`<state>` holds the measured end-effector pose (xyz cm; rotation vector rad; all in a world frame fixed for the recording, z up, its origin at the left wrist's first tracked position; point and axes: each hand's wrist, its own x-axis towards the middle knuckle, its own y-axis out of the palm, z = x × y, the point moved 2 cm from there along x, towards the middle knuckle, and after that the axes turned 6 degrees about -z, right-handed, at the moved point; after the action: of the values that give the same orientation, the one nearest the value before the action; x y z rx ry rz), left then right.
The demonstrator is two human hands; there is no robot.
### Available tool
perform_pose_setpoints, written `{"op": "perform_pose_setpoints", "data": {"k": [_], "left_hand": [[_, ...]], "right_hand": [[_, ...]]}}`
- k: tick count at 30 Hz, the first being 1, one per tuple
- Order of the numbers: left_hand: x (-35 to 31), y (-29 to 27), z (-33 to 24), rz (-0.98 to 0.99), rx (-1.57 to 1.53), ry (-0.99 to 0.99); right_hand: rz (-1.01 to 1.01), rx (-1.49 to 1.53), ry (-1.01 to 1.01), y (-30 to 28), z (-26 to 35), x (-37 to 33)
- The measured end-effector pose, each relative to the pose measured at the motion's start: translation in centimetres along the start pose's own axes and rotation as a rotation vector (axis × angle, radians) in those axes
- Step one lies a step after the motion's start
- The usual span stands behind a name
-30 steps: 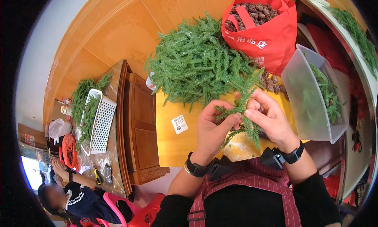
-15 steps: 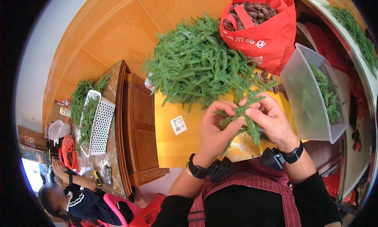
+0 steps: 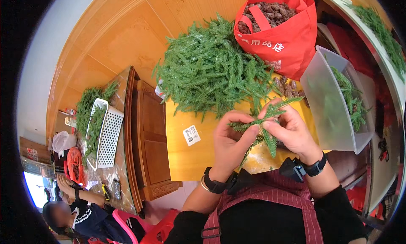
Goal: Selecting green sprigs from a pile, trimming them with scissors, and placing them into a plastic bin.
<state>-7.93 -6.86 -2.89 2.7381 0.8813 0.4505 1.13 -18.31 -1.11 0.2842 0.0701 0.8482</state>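
Between my two hands is a green artificial pine sprig (image 3: pixel 268 139) with several needle-covered tips fanning outward. My left hand (image 3: pixel 235 136) pinches it near its centre with thumb and fingers. Opposite, my right hand (image 3: pixel 292 132) grips the same sprig close to that centre, thumb tip near the left thumb. Just beyond my hands rises a large heap of similar pine sprigs (image 3: pixel 211 70) on the yellow tabletop (image 3: pixel 179 155). A few loose pine cones (image 3: pixel 288 88) lie past my right hand.
A red bag (image 3: pixel 292 43) full of pine cones stands at the back. To the right, a translucent bin (image 3: pixel 327 104) holds more sprigs. On a side table at left is a white perforated basket (image 3: pixel 111 136) with greenery; another person (image 3: pixel 91 214) sits by it.
The sprig has turned slightly in my hands and its tips are spread wider. My fingertips have shifted a little around its centre.
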Motion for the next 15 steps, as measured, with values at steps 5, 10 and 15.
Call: {"op": "perform_pose_setpoints", "data": {"k": [5, 10, 15], "left_hand": [[0.2, 0.3, -0.2, -0.014, -0.078, -0.041], [0.2, 0.5, -0.2, -0.041, -0.019, -0.120], [0.0, 0.7, -0.1, -0.070, -0.018, -0.150]], "right_hand": [[-0.026, -0.057, 0.069, -0.5, -0.6, -0.1], [0.001, 0.000, 0.053, -0.6, -0.8, 0.0], [-0.041, -0.030, 0.029, -1.0, -1.4, -0.2]]}}
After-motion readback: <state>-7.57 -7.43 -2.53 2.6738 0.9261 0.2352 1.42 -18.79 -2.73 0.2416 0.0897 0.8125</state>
